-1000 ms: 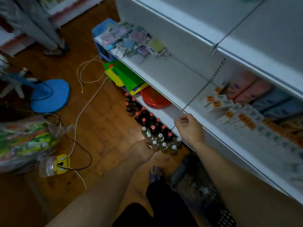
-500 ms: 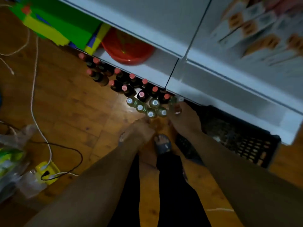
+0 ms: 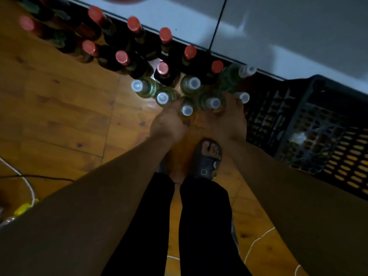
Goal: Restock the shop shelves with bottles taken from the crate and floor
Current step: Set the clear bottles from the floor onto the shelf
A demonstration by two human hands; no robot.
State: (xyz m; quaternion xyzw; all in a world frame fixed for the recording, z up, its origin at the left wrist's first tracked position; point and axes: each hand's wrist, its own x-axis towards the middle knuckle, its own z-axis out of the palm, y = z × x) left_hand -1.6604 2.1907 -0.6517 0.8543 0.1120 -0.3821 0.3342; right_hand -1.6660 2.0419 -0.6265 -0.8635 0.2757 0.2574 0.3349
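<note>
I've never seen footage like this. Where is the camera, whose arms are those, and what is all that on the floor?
There is no machine here. A person wears a camera on the head, so this one picture looks down along both bare arms. Bottles stand on the wooden floor: dark red-capped bottles farther off, clear white-capped bottles nearer. The left hand appears to curl round the nearest bottle. The right hand reaches in beside it, but the dim light hides whether it grips one. A black plastic crate sits at the right, by the white shelf.
</note>
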